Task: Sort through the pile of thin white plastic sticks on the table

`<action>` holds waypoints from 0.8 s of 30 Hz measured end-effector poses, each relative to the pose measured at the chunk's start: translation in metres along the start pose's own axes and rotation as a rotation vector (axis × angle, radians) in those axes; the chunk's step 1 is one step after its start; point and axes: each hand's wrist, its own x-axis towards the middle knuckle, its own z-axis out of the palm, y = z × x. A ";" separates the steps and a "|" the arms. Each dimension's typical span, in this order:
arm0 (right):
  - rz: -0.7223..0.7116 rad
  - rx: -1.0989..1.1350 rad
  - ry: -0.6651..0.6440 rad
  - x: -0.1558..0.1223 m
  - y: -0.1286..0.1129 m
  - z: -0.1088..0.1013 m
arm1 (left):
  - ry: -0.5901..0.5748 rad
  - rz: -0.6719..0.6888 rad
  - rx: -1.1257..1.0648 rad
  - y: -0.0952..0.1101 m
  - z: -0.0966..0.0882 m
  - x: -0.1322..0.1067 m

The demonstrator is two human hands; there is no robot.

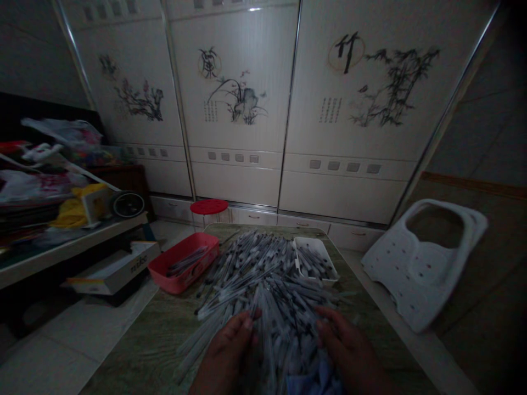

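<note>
A big heap of clear, thin pens point(259, 258) with dark ends covers the middle of the table. My left hand point(230, 343) is closed at the near left side of the heap, thumb and fingers pinched on a slim pen. On the other side, my right hand point(343, 340) is also closed, its thumb against its fingers; dim light and blur hide what it grips. Loose pens and clear barrels lie between the two hands. A blue cloth-like item point(317, 378) shows at the near edge beside my right hand.
A red basket point(181, 282) with a few pens stands at the table's point(135, 351) left; a white basket point(329, 258) holding many pen parts is at the right. Beyond are a red stool point(209, 206), a white plastic folded piece point(424, 263), a shoebox point(119, 269) and a cluttered bench.
</note>
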 end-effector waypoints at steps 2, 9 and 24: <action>0.034 0.069 -0.004 -0.003 -0.005 0.009 | 0.117 -0.162 -0.408 0.006 0.004 0.000; 0.181 0.285 -0.399 -0.020 -0.008 0.069 | 0.291 -0.220 -0.852 0.019 0.017 0.001; 0.061 0.331 -0.403 -0.032 -0.008 0.099 | 0.127 -0.156 -0.642 0.013 0.025 -0.009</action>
